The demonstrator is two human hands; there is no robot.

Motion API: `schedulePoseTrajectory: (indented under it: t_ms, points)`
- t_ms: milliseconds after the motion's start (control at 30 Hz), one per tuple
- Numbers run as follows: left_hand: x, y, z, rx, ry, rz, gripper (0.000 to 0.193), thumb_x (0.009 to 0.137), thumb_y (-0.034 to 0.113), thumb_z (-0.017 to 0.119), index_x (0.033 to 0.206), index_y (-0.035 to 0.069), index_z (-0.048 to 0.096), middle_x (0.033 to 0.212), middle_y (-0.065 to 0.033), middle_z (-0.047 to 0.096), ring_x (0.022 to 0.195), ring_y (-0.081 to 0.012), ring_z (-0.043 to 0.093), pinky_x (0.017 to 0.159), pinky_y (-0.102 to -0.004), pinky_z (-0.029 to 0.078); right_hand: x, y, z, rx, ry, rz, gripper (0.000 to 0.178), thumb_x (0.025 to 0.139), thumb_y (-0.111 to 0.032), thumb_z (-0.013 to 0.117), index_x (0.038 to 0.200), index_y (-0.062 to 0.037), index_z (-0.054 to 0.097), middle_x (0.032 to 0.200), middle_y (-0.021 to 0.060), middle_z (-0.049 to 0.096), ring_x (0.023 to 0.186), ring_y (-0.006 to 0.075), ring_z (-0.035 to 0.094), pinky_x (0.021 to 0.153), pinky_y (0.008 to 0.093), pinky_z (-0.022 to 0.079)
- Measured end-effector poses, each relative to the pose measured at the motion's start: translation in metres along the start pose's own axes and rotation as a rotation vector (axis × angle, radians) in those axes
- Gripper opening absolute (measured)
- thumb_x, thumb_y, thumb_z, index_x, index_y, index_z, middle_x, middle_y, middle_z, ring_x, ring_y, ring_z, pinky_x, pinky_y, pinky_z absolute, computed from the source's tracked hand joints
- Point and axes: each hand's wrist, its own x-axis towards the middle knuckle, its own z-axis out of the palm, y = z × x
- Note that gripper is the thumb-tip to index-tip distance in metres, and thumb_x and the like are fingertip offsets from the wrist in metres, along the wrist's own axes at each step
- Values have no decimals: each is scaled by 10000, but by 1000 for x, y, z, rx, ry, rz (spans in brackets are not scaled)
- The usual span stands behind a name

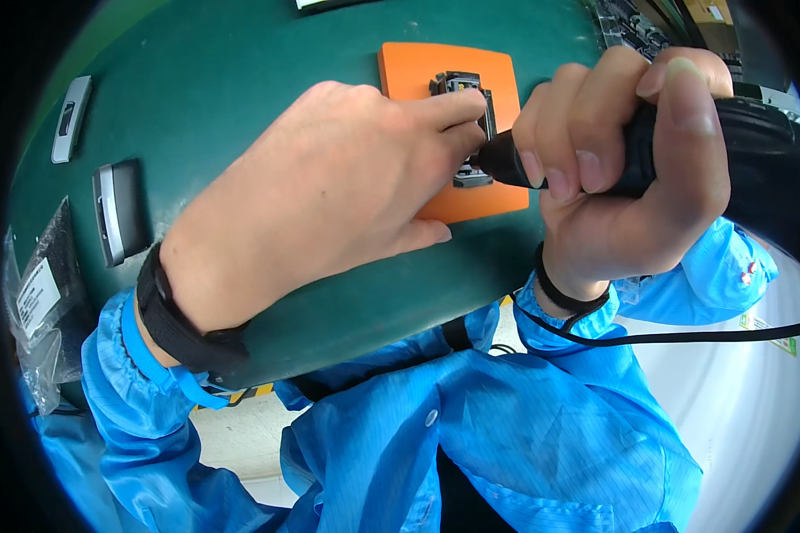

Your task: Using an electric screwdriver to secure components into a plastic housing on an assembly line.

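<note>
A small black housing (463,82) with metal parts inside sits on an orange block (427,67). My left hand (338,169) reaches over the block from the left, its fingers bent and pressed against the housing, with the thumb low over the orange edge. Much of the housing is hidden behind these fingers. In my right hand (622,160) is a black electric screwdriver (756,147), held almost level with its fingers wrapped round the body. Its tip points left and meets the housing beside my left fingertips; the exact contact point is hidden.
On the green table (231,80), a slim silver-grey part (71,118) and a black-and-silver cover (121,211) lie at left. Near the left edge is a clear plastic bag (53,293) with a white label. Bagged dark parts (631,27) lie far right. A black cable (684,339) crosses lower right.
</note>
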Motion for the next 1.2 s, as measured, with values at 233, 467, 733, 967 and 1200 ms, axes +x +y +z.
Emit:
schedulePoseTrajectory:
  t_ms: [233, 467, 733, 967, 1200]
  points:
    - [3, 0, 2, 21, 37, 20, 460, 723, 237, 857, 1086, -1, 703, 1144, -56, 628, 763, -303, 679, 699, -389, 555, 4, -3, -13, -15, -79, -21, 276, 1095, -262, 288, 1118, -60, 475, 638, 26, 413, 462, 126, 378, 448, 304, 380]
    - [-1, 0, 3, -2, 21, -10, 433, 718, 238, 864, 1032, -6, 694, 1080, -64, 622, 747, -287, 670, 696, -380, 556, 2, -1, -8, -17, -46, -36, 230, 1097, -248, 324, 1124, -62, 457, 640, 26, 416, 465, 122, 378, 449, 301, 380]
    - [-1, -4, 4, -4, 80, 63, 515, 706, 248, 877, 1102, -32, 702, 1109, -102, 637, 780, -312, 684, 730, -378, 576, 0, -1, -6, -23, -28, -36, 210, 1096, -239, 336, 1122, -64, 450, 641, 26, 418, 468, 120, 379, 450, 299, 380]
    - [1, -2, 5, 5, 89, 51, 479, 706, 229, 873, 1078, -24, 709, 1100, -107, 653, 797, -318, 691, 736, -390, 577, 0, 0, -5, -13, -19, -30, 194, 1095, -231, 346, 1121, -66, 444, 641, 27, 419, 471, 119, 380, 450, 297, 379]
    - [1, 2, 6, 2, 98, 36, 409, 704, 223, 855, 1007, -12, 715, 1026, -124, 674, 807, -326, 690, 737, -402, 570, -7, 4, 1, 4, 7, -27, 177, 1094, -223, 357, 1120, -67, 438, 642, 27, 420, 474, 118, 381, 451, 295, 378]
